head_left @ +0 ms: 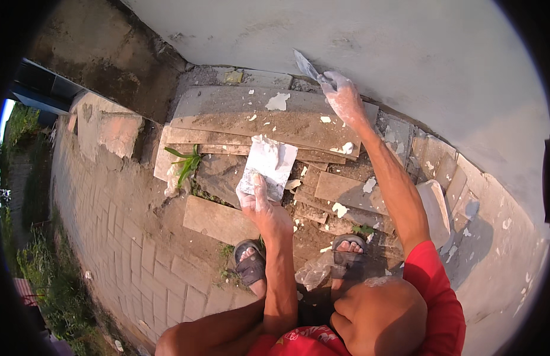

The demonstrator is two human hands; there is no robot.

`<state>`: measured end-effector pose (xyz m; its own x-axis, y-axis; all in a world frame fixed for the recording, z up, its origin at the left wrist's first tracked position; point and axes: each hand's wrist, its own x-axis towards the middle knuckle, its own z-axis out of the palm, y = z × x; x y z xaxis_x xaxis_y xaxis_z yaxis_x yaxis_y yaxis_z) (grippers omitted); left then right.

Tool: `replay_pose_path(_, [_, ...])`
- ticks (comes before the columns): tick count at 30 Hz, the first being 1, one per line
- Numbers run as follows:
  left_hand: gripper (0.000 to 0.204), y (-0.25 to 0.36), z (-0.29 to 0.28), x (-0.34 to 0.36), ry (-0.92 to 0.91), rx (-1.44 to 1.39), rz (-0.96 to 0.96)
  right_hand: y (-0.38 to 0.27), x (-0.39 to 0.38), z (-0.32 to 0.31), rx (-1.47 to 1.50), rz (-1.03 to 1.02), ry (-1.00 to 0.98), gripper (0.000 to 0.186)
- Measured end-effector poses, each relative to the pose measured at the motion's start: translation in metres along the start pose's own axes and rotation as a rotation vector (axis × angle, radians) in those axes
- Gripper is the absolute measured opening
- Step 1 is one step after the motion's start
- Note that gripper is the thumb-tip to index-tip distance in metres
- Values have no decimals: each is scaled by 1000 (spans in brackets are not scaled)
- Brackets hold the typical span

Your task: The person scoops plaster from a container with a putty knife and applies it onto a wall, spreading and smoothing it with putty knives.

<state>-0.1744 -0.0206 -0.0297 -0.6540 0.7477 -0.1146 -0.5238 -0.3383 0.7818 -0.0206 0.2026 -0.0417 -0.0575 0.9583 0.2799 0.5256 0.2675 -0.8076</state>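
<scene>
My left hand (262, 210), dusted white, grips a flat white board (278, 175) with white paste (268, 154) on its far part, thumb on top. My right hand (346, 101), also whitened, is closed around the handle of a metal putty knife (304, 64) up and to the right of the board. The blade lies at or very near the pale grey wall (417, 53), pointing toward the far left; I cannot tell whether it touches.
Stacked loose tiles (215, 210) with white flakes lie along the wall's foot around my sandalled feet (251, 264). A white container (435, 207) sits right, a plant (189, 163) left, a crumpled plastic bag (313, 273) between my feet. Paving (126, 249) and greenery are farther left.
</scene>
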Motion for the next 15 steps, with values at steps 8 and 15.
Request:
replay_pose_path(8, [25, 9, -11, 9, -12, 83, 62, -88, -138, -118, 25, -181, -263, 36])
replay_pose_path(15, [16, -13, -10, 7, -151, 397, 296, -98, -145, -121, -204, -298, -290, 36])
